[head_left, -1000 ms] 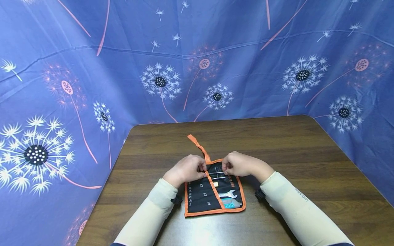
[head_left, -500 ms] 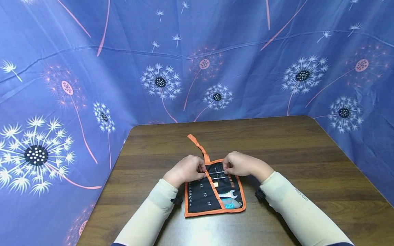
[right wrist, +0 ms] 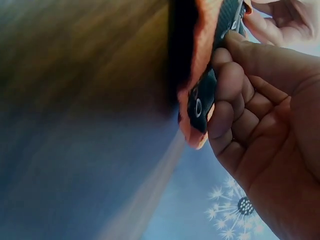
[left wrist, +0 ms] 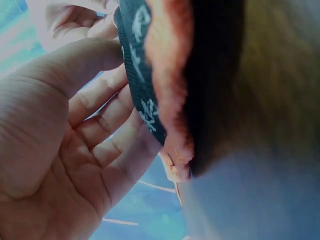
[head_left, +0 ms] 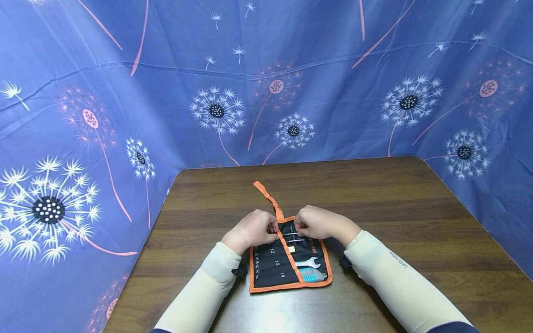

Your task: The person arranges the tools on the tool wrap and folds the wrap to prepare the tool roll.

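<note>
A black tool pouch (head_left: 266,273) with orange trim lies unfolded on the table. My left hand (head_left: 255,230) pinches the orange-edged pocket rim near its far end; in the left wrist view its thumb and fingers close on the black fabric. Over the far right part of the pouch, my right hand (head_left: 318,223) pinches a thin metal rod (head_left: 290,234) that runs into the pocket. The rod's held end is hidden by the fingers. Nearer me, a second thin rod (head_left: 296,240), an open-end wrench (head_left: 309,262) and a teal-handled tool (head_left: 312,275) sit in the pockets.
An orange strap (head_left: 266,194) trails from the pouch's far edge across the wooden table (head_left: 374,194). A small yellowish piece (head_left: 292,249) shows at the pocket rim. Blue dandelion-print cloth (head_left: 333,92) hangs behind and at both sides.
My right hand has moved a little to the left along with the rod, closer to the pocket rim. My left hand and the pouch have stayed nearly still.
</note>
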`<state>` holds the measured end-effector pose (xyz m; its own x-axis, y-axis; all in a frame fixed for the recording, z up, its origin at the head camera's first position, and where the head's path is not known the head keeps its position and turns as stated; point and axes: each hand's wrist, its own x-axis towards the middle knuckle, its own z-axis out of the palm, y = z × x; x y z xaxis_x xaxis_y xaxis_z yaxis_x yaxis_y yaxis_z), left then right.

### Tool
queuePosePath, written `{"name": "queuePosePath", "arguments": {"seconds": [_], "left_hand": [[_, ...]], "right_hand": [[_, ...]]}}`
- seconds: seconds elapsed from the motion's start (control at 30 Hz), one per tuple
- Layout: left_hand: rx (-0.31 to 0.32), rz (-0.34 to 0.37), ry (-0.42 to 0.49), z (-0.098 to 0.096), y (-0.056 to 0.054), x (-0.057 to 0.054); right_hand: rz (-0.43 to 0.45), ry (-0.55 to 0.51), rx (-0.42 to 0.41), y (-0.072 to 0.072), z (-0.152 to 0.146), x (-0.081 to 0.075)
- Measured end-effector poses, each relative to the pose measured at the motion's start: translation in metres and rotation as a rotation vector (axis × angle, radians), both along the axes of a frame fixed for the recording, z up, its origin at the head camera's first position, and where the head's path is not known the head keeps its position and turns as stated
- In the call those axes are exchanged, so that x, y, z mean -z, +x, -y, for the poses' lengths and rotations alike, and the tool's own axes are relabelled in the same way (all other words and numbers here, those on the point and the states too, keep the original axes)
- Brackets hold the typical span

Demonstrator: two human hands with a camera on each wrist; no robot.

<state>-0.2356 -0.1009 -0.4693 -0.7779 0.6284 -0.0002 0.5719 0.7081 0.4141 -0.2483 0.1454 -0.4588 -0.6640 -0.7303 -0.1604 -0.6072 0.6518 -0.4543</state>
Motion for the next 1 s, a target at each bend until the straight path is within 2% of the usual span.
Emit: {"name": "queuePosePath", "arguments": {"seconds": [0.7,1.0], "left_hand": [[-0.007,0.031,0.006,0.001,-0.001,-0.001],[-0.012,0.035,-0.007,0.002,-0.001,-0.001]], "right_hand": [[-0.085,0.029,-0.067,0.002,0.025,0.001],[-0.096,0.041,-0.064,0.003,0.033,0.001]]}}
